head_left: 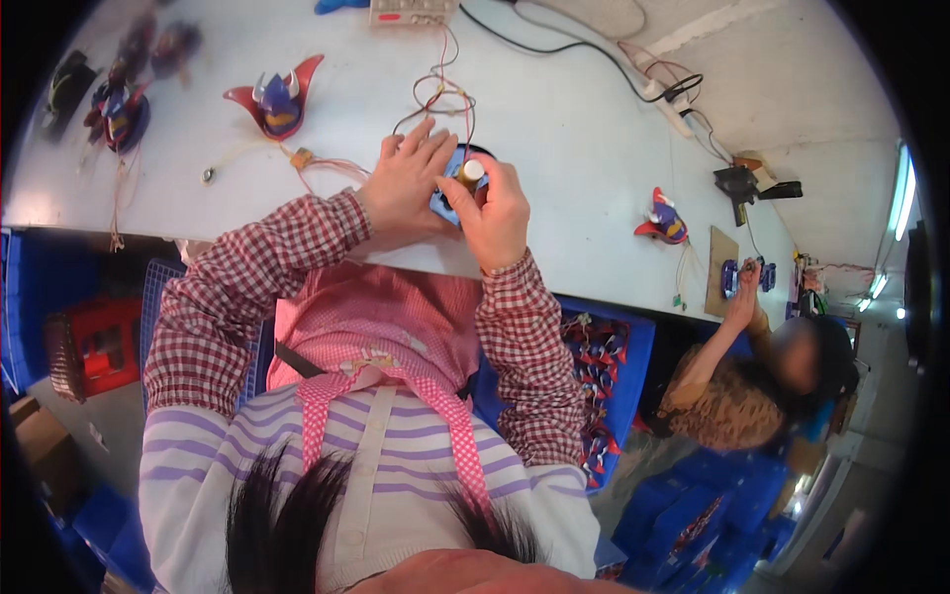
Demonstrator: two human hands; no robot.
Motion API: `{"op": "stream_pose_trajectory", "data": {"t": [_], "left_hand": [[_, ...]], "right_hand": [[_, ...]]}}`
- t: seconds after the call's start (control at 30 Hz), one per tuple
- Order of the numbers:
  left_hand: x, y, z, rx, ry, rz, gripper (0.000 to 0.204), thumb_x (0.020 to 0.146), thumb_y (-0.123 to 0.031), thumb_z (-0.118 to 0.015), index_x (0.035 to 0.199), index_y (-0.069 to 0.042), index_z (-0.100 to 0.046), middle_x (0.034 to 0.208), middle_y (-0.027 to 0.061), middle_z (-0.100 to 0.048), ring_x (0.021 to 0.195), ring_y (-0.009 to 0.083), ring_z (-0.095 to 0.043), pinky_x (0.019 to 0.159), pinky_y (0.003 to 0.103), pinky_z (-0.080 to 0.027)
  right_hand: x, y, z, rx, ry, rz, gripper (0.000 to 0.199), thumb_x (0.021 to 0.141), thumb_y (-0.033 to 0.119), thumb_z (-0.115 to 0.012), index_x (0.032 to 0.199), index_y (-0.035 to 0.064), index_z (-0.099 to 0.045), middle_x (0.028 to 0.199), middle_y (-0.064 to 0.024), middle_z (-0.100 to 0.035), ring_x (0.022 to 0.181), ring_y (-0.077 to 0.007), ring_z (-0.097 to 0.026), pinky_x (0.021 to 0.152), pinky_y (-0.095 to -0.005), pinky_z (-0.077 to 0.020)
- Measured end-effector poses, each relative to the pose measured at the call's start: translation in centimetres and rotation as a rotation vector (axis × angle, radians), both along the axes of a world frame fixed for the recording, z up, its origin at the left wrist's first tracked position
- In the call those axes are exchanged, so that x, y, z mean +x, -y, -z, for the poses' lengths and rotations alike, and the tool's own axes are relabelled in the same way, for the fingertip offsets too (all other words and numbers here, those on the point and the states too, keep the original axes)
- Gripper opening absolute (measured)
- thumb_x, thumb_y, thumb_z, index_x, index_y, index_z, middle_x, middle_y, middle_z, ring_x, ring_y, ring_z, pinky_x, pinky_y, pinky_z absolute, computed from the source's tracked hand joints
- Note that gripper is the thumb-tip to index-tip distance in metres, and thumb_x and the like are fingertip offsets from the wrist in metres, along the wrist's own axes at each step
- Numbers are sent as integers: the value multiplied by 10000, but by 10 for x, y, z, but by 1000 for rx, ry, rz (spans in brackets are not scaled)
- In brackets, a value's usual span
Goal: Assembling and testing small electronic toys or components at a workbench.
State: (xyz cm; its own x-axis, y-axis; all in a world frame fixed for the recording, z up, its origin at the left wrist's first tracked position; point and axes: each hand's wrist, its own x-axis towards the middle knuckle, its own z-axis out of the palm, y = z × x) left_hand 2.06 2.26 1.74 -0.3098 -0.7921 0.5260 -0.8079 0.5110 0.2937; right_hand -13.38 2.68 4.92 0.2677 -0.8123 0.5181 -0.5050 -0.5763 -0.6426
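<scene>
My left hand [408, 183] lies with fingers stretched out against the left side of a blue plastic part [442, 205] on the table; its thumb is mostly hidden. From the right, my right hand [495, 216] curls round the same part, thumb and fingers bent about it. Inside the part a yellowish piece with a round white top [473, 171] shows between my hands. Thin red and black wires [445, 94] run down to my hands from a beige box [411, 12] at the far edge. My fingers cover much of the part.
On the white table [564, 188] stand purple-and-red horned toy figures [279, 104], one more [665, 220] at right. A power strip [668, 107] lies at the back. A blue crate [623, 386] of similar parts stands below. Another person's hands [747, 287] work at far right.
</scene>
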Motion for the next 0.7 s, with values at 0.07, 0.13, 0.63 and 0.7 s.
{"op": "stream_pose_trajectory", "data": {"t": [0.07,0.13,0.63,0.7], "left_hand": [[-6,-1,-1,72,-23,0,850,607,-462,-718,1255,-8,-406,1199,153,-460,1159,320,-386,958,469,-284],[-11,-4,0,157,-49,-9,832,601,-434,-722,1242,-4,-414,1206,156,-456,1169,316,-385,959,463,-274],[26,-34,-42,-172,-277,1,612,660,-364,-748,1106,-41,-482,1081,118,-493,1034,274,-448,949,442,-319],[67,-40,-24,-240,-439,-208,613,638,-255,-781,1126,-45,-474,1094,111,-492,1016,276,-474,928,377,-367]], "right_hand": [[1,3,7,-21,-25,31,294,761,95,-693,1018,31,-565,880,-84,-556,668,-215,-524,575,-296,-451],[2,4,13,-29,-51,53,239,766,78,-689,975,31,-584,833,-66,-560,633,-193,-510,558,-278,-437],[-77,68,6,-27,-207,224,212,849,181,-632,965,11,-582,850,-82,-591,718,-194,-531,662,-288,-466],[-80,71,11,-103,-204,268,230,847,187,-636,985,13,-576,880,-89,-587,757,-204,-525,680,-294,-463]]}}
